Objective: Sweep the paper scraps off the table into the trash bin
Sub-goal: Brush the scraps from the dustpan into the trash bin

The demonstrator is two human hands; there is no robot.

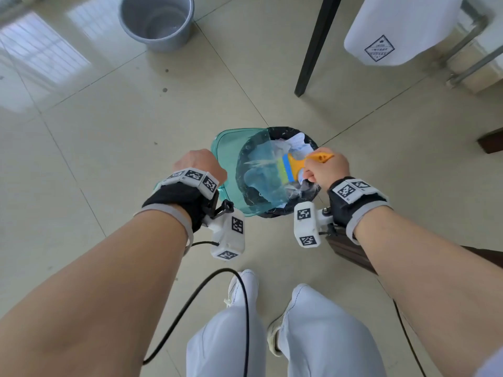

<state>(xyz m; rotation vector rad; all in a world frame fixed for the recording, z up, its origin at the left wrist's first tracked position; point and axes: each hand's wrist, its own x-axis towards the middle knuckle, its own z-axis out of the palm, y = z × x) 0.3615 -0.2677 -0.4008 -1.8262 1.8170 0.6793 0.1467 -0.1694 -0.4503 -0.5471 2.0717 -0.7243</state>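
Note:
A small trash bin lined with a black bag stands on the floor in front of my feet. White paper scraps lie inside it. My left hand grips a translucent teal dustpan, tilted over the bin's left side. My right hand is closed around the orange handle of a small brush with a blue band and yellow-green bristles. The bristles rest against the dustpan's inside, above the bin's opening.
A grey bucket stands on the tiled floor at the far left. A black table leg rises at the upper right, beside a hanging white cloth. A dark wooden piece sits under my right forearm. A black cable loops near my shoes.

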